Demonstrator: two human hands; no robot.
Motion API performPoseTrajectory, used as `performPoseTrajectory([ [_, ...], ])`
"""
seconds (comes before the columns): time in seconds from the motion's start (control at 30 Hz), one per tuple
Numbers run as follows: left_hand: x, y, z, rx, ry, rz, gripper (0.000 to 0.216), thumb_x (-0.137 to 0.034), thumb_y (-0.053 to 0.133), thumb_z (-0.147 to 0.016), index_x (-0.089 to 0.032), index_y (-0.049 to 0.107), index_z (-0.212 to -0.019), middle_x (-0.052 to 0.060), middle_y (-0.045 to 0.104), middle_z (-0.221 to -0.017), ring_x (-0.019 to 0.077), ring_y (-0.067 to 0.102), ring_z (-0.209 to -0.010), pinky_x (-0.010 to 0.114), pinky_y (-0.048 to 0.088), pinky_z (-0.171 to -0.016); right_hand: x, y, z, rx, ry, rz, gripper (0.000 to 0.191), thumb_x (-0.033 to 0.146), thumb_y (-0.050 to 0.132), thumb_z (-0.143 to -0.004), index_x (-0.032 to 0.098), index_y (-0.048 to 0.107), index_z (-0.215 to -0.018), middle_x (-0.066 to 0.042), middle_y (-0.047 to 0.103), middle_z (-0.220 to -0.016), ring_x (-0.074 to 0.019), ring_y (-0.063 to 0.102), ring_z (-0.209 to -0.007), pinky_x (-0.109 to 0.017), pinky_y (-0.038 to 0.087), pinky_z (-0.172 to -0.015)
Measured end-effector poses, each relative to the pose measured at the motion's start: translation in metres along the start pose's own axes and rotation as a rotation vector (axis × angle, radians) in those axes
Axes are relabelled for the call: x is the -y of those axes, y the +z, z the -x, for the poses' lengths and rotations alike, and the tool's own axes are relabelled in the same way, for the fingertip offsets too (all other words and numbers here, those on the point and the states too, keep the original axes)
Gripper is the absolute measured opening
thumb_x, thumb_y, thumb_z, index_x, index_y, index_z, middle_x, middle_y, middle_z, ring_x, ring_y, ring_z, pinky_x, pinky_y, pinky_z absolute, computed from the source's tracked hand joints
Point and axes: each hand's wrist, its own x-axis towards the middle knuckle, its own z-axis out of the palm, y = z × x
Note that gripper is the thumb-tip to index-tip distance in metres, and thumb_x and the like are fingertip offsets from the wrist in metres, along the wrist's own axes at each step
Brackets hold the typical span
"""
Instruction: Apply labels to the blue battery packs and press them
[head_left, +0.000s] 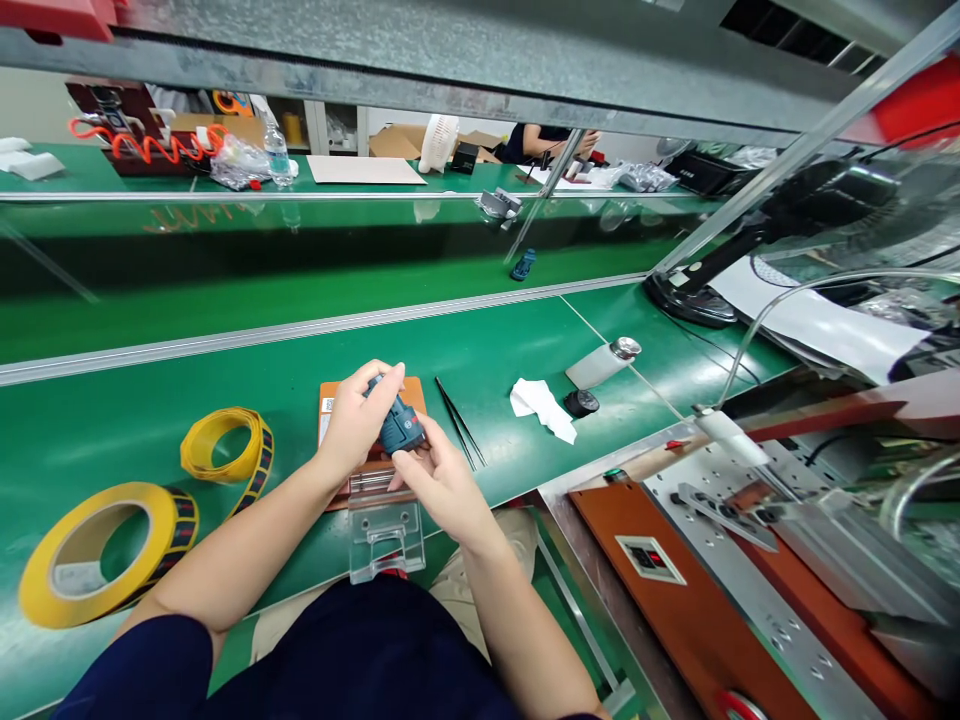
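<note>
Holding a dark blue device [403, 430] above an orange fixture [415, 392] on the worktop [150, 410].
Left hand [355, 415] clasps the far end, right hand [444, 480] the near end; handling appears unfinished, the device not yet set down.

the left hand [356, 415] is covering one side of the tool [403, 428], the right hand [446, 478] a lower corner. both are masking part of the orange block [413, 394], whose label [326, 407] is carrying print too small to read. the beam [450, 60] is hiding the head of the co-worker [531, 143]. the fan [832, 205] is appearing blurred. the right edge is cutting off the machine [720, 520].
</note>
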Motion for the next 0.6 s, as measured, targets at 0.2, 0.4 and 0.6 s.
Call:
performPoseTrajectory([
  [0.2,0.004,0.004,0.004,0.005,-0.030,0.130,0.035,-0.053,0.060,-0.093,-0.019,0.067,-0.087,0.001,0.063,-0.083,0.0144,0.057,-0.078,0.023,0.045,-0.071,-0.003,0.000,0.000,-0.129,-0.057,-0.021,0.057,0.043,0.070,-0.087,0.026,0.049,-0.138,-0.008,0.064,-0.123,-0.0182,0.071,-0.085,-0.035,0.060,-0.083],
  [0.4,0.003,0.009,0.013,0.168,-0.240,0.479,0.052,-0.062,0.063,-0.089,-0.023,0.060,-0.125,0.010,0.066,-0.122,0.0213,0.064,-0.105,0.033,0.052,-0.090,0.001,-0.013,0.001,-0.404,-0.287,0.340,0.061,0.032,0.077,-0.082,0.026,0.054,-0.138,-0.011,0.058,-0.130,-0.0252,0.063,-0.114,-0.040,0.058,-0.096],
  [0.6,-0.013,0.009,0.024,0.382,-0.394,0.648,0.076,-0.038,0.081,-0.081,-0.032,0.042,-0.146,0.008,0.064,-0.129,0.0224,0.064,-0.113,0.033,0.052,-0.096,0.005,-0.021,0.006,-0.456,-0.358,0.404,0.058,0.024,0.073,-0.085,0.027,0.054,-0.139,-0.011,0.057,-0.128,-0.0244,0.062,-0.115,-0.038,0.060,-0.092],
])
